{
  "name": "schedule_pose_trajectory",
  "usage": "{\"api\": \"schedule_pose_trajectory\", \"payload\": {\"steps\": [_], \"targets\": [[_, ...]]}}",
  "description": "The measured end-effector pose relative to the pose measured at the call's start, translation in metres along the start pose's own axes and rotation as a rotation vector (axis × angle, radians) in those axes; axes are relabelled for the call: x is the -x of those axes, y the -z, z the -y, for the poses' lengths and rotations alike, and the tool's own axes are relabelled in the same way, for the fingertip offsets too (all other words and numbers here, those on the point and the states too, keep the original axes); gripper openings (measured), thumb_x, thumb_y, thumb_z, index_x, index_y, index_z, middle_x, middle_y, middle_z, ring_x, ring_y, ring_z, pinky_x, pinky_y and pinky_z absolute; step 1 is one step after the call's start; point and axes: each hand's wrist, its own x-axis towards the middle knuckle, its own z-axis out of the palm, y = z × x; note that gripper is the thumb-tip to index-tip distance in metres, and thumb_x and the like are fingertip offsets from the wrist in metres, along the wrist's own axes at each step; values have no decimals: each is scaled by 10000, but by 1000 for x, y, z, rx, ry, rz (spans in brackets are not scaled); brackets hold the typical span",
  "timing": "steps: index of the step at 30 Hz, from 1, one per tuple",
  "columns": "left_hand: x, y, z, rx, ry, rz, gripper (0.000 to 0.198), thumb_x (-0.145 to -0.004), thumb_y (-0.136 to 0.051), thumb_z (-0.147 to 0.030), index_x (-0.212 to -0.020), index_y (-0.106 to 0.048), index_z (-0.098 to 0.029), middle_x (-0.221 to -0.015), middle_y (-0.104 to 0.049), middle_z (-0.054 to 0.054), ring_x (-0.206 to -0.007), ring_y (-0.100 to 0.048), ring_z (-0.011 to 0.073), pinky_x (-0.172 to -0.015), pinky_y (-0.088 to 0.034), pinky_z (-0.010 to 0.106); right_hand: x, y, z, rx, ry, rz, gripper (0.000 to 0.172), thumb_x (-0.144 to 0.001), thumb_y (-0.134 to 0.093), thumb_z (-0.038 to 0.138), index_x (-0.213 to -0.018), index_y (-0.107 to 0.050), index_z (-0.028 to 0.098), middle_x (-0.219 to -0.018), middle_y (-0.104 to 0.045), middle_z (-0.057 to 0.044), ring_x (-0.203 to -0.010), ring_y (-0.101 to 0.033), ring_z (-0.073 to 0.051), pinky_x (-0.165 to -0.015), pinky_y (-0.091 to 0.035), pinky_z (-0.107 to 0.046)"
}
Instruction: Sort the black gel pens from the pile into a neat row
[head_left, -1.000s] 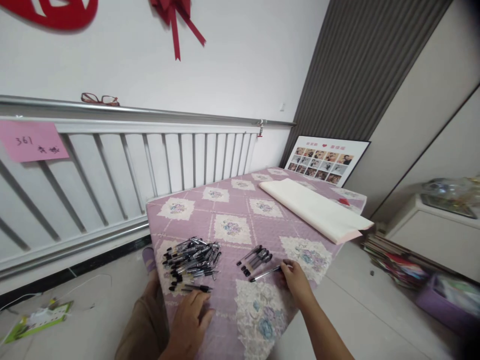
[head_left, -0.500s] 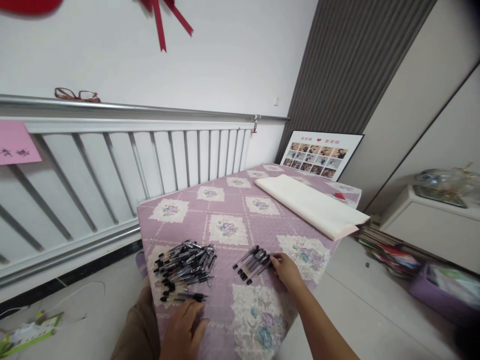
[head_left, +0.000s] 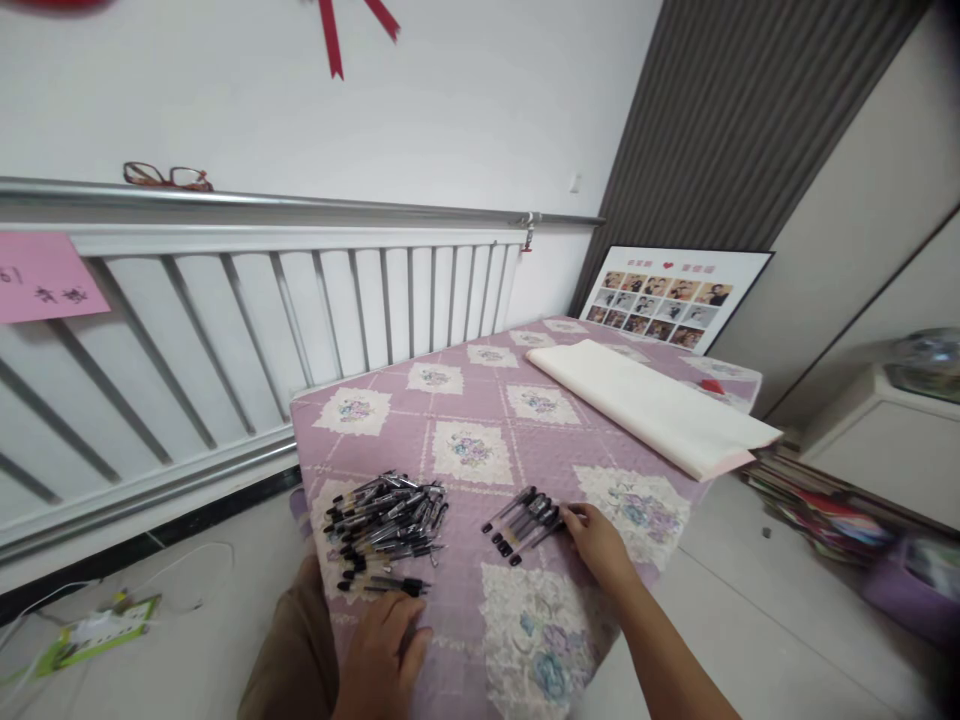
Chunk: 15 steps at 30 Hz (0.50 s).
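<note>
One head-worn camera looks forward and down across the nearby table toward the wall.

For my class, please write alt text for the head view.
A person's right hand touches the end of a pen in a row of pens on a purple floral tablecloth; the left hand rests beside a larger jumbled heap of pens. Beyond are a cream sheet, white radiator and photo board.

You have one left hand, one right hand, one pen heap and one pen row — overlap prevents your exact pen count. Also count one pink note, one photo board, two ribbon tails.
</note>
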Motion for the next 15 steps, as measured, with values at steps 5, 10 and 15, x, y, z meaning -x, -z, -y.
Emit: {"api": "schedule_pose_trajectory", "payload": {"steps": [5,10,15], "targets": [[-4,6,-13,56,42,6,162,-864,-490,-249,-948,-627,-229,-929,-653,46,-887,-610,194,-785,-510,335,12,-1,-5,-41,57,-141,374,-766,-457,489,-899,-617,178,-739,-689,-67,-598,-619,-196,-594,-455,-295],[-7,10,-18,110,61,36,189,-893,-428,-227,-894,-617,-220,-876,-638,48,-839,-594,185,-751,-484,316,33,-11,-4,-134,121,-290,380,-738,-451,524,-836,-608,193,-834,-691,-92,-785,-626,-231,-733,-466,-320],[-6,9,-19,138,81,13,198,-891,-425,-198,-895,-621,-222,-880,-636,43,-846,-586,185,-765,-469,323,71,-38,13,-212,190,-222,352,-748,-481,506,-851,-607,194,-839,-690,-81,-801,-625,-226,-752,-474,-311]]}}
